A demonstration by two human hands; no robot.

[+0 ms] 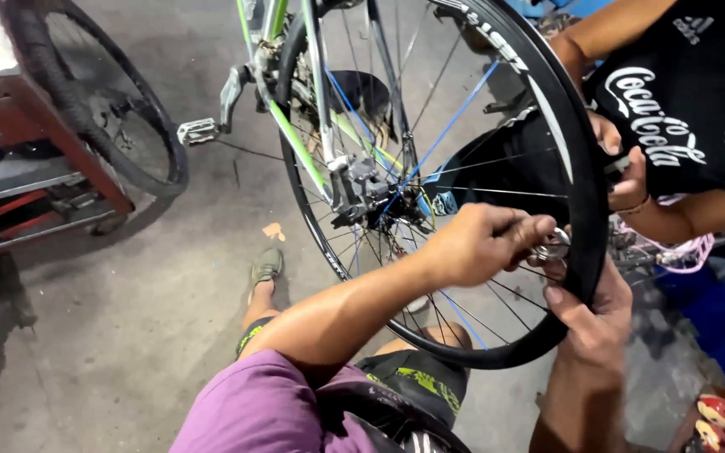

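Upright bicycle wheel (576, 168), small metal tool (552, 246) pointing toward rim.

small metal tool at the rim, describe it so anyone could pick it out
Start at the big black-tyred bicycle wheel filling the middle. Follow its rim to the lower right, where the left hand meets the right hand. The small tool sits at the left fingertips: the only shiny silver piece among thin spokes.

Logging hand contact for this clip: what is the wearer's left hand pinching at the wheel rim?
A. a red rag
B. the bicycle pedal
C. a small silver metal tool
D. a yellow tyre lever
C. The left hand pinches a small silver metal tool against the spokes just inside the black tyre, while the right hand steadies the tyre from below.
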